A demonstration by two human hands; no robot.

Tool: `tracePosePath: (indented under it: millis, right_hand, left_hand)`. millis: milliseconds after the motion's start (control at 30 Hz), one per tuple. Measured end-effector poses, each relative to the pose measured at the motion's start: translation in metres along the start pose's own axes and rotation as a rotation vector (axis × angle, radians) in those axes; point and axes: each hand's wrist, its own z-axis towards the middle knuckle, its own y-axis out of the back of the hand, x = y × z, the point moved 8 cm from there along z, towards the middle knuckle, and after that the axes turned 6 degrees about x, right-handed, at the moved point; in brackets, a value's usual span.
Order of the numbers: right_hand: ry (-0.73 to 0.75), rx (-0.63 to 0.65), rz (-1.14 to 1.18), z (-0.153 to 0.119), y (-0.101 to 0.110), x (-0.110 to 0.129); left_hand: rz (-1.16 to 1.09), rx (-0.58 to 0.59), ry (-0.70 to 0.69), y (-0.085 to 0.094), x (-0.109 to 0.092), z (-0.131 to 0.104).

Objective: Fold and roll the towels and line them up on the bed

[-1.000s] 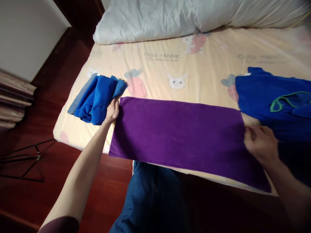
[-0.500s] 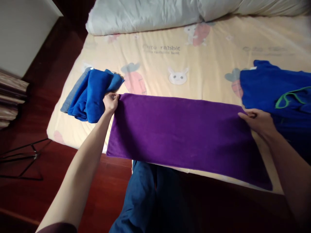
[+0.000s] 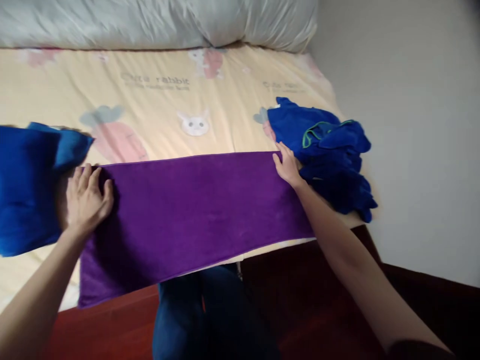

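A purple towel [image 3: 202,210] lies spread out flat along the near edge of the bed, its long side running left to right. On its far left corner rests my left hand [image 3: 88,197], fingers apart and palm down. My right hand [image 3: 288,162] lies on the far right corner with its fingers stretched out. Left of the towel, beside my left hand, is a folded blue cloth [image 3: 30,185]. Just past my right hand sits a crumpled heap of blue cloth [image 3: 330,145] with green edging.
The bed's yellow sheet [image 3: 225,125] bears rabbit and carrot prints. A pale rolled quilt [image 3: 157,25] lies across the back. A grey wall [image 3: 420,140] stands at the right, and dark red floor [image 3: 112,330] shows below the bed edge.
Both hands have gone from pinching the towel's far corners to lying on them with fingers extended. My view has turned to the right, bringing the wall into sight.
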Motion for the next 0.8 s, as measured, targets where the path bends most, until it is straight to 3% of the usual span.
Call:
tracePosePath:
  millis: [100, 200, 267, 367, 433, 500, 567, 700, 800]
  right_hand:
    - [-0.149, 0.048, 0.099, 0.018, 0.008, -0.037]
    - [-0.216, 0.093, 0.083, 0.027, 0.017, -0.044]
    - [-0.201, 0.053, 0.012, 0.020, 0.021, -0.026]
    - [-0.070, -0.007, -0.075, -0.010, 0.015, 0.022]
    - [0.050, 0.080, -0.101, -0.031, -0.002, 0.051]
    - [0.104, 0.199, -0.116, -0.045, -0.020, 0.060]
    - [0.064, 0.247, -0.125, -0.046, -0.028, 0.047]
    - [-0.044, 0.210, -0.110, -0.023, -0.023, 0.003]
    - [-0.063, 0.216, -0.077, -0.009, -0.019, -0.006]
  left_hand:
    - [0.017, 0.101, -0.028, -0.008, 0.002, -0.001]
    - [0.059, 0.133, 0.031, -0.006, -0.001, 0.001]
    - [0.065, 0.139, 0.046, -0.003, -0.012, -0.003]
    - [0.033, 0.135, -0.001, -0.003, -0.035, -0.014]
    - [0.021, 0.162, -0.033, -0.010, -0.045, -0.021]
    - [0.025, 0.183, -0.023, -0.018, -0.045, -0.024]
    - [0.029, 0.175, 0.011, -0.021, -0.038, -0.021]
    - [0.041, 0.156, 0.035, -0.016, -0.025, -0.007]
    - [0.070, 0.162, 0.039, -0.011, -0.022, 0.002]
